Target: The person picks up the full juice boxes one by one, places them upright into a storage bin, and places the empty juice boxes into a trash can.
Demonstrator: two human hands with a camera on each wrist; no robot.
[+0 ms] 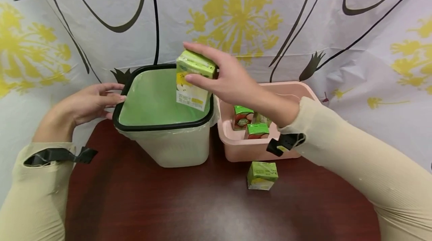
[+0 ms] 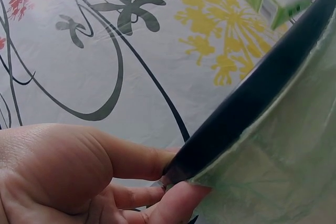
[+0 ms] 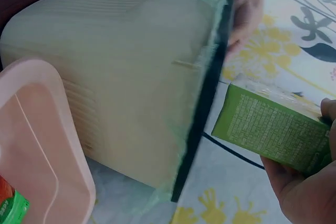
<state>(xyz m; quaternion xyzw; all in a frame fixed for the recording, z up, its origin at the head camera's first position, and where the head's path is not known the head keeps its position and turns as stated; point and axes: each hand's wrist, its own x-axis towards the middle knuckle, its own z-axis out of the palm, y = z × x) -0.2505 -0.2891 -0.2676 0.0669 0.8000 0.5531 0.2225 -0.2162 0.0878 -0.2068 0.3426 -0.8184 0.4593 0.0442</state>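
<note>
My right hand (image 1: 233,74) grips a green, yellow and white juice box (image 1: 190,96), tilted above the right side of a pale trash bin (image 1: 179,147). The box is apart from the bin's black rim (image 1: 165,126) in the right wrist view. A thin green liner (image 1: 148,94) covers the bin's inside; its bottom is hard to make out. At the rim's left side, my left hand (image 1: 89,104) pinches the edge between thumb and fingers, as the left wrist view shows with the rim (image 2: 252,100) in its grasp.
Right of the trash bin stands a pink basin (image 1: 263,152) with several small juice boxes (image 1: 257,131), some red and green. Another green juice box (image 1: 262,175) stands in front of it on the dark red table (image 1: 162,199). A flower-patterned cloth (image 1: 233,12) hangs behind.
</note>
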